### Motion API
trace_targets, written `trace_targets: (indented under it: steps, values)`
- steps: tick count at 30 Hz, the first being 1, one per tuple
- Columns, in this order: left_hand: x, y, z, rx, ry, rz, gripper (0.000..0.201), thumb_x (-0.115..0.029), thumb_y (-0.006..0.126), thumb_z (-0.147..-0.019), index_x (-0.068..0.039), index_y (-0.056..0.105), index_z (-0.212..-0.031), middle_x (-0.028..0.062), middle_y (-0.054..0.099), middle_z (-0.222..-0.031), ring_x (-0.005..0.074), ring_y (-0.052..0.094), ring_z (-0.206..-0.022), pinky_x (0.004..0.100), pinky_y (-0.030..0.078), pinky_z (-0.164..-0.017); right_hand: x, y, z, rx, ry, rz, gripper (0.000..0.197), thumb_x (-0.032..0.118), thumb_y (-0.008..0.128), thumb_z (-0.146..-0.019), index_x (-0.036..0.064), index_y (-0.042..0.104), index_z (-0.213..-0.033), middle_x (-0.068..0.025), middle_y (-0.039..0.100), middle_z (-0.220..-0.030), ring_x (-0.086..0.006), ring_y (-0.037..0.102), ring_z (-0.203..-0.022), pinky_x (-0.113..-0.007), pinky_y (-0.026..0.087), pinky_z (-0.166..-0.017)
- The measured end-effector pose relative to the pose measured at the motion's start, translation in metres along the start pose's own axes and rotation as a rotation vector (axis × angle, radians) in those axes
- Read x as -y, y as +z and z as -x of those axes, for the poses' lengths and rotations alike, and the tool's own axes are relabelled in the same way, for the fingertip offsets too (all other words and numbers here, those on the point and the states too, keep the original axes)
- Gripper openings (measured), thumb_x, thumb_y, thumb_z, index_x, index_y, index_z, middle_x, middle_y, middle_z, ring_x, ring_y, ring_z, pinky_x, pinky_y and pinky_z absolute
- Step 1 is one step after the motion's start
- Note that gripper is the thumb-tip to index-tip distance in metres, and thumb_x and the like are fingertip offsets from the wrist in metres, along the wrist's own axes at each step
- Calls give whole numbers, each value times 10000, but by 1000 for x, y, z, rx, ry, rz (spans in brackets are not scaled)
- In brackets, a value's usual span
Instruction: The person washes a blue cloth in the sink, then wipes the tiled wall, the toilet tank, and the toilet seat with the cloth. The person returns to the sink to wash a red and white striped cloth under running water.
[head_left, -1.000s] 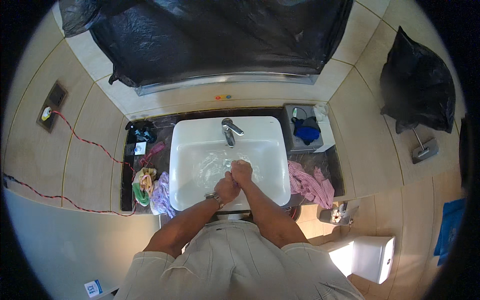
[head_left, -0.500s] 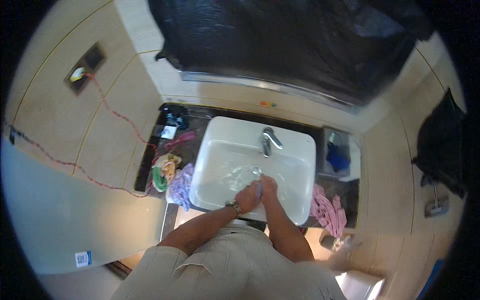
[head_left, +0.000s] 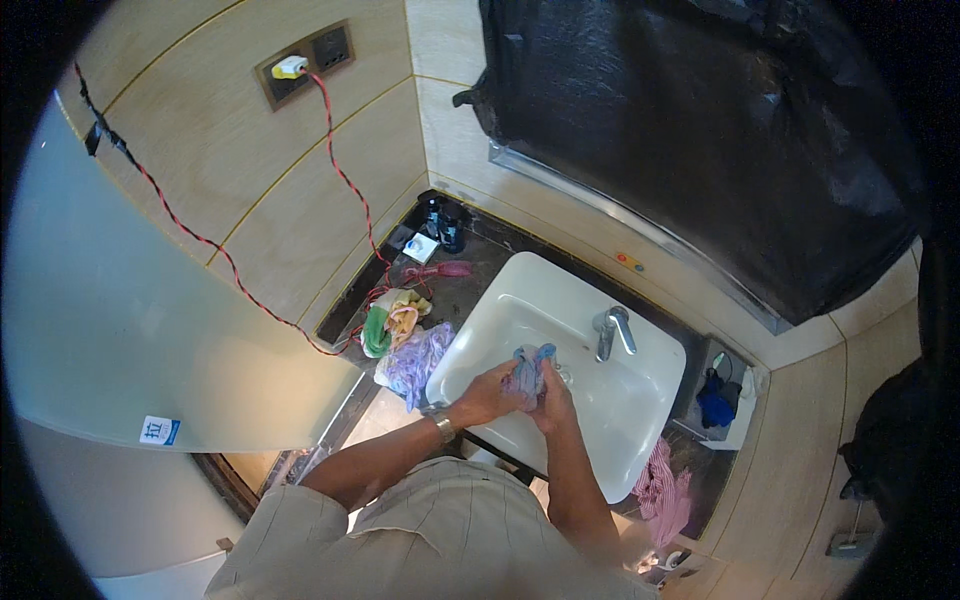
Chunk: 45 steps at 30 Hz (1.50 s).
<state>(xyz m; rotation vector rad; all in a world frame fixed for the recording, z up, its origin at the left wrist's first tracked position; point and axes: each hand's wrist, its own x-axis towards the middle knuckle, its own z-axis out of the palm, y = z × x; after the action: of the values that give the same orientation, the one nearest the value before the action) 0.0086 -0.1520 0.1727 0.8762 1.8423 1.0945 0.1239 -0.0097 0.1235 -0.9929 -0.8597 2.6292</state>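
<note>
Both of my hands are over the white sink, closed around a bunched-up cloth in light blue and purple. My left hand, with a metal-band watch on its wrist, grips the cloth from the left. From the other side, my right hand holds it, with part of the fingers hidden behind it. The chrome faucet stands beyond them on the sink's far rim. No stream of water shows under it.
Left of the sink lie a purple-white cloth, a green-and-yellow cloth bundle and dark bottles. A red cord hangs from the wall socket. At right are a pink-striped cloth and a box with a blue item.
My view has turned, so the sink appears tilted. My hands have lifted the cloth, and more of it shows between them. The rippling water in the basin is no longer visible.
</note>
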Motion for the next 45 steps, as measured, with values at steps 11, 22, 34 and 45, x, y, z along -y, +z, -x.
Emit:
trace_targets:
  steps: [11, 22, 34, 45]
  values:
    - [63, -104, 34, -361, -9, 435, 442, -204, 607, -1055, -20, 594, -1456, 12, 673, -1207, 90, 583, -1070, 254, 476, -959, -9, 99, -38, 130, 27, 41, 415, 169, 573, -1058, 88, 487, -1456, -90, 664, -1242, -258, 675, -1116, -487, 584, -962]
    - [142, -148, 30, -702, 157, -396, 365, -77, 591, -967, -41, 653, -1325, 209, 701, -1137, 333, 687, -986, 455, 546, -879, -69, 121, -111, -9, -18, 422, 486, 164, 587, -1053, 58, 453, -1508, -135, 662, -1236, -257, 714, -961, -404, 650, -760]
    - [82, -68, -3, -473, 471, -600, 408, -77, 737, -879, -19, 651, -1274, 253, 621, -1333, 432, 566, -1286, 526, 436, -1108, -52, 59, -72, 41, 2, 566, 362, 223, 661, -1019, 23, 624, -1319, -60, 692, -1076, -161, 684, -910, -320, 599, -739]
    - [29, 56, -60, -169, 550, -616, 288, -75, 686, -932, -29, 689, -1216, 213, 675, -1213, 402, 636, -1166, 445, 548, -952, 11, -61, 9, -246, -177, 752, 353, 288, 699, -987, 68, 678, -1262, -107, 712, -1144, -216, 710, -933, -337, 605, -779]
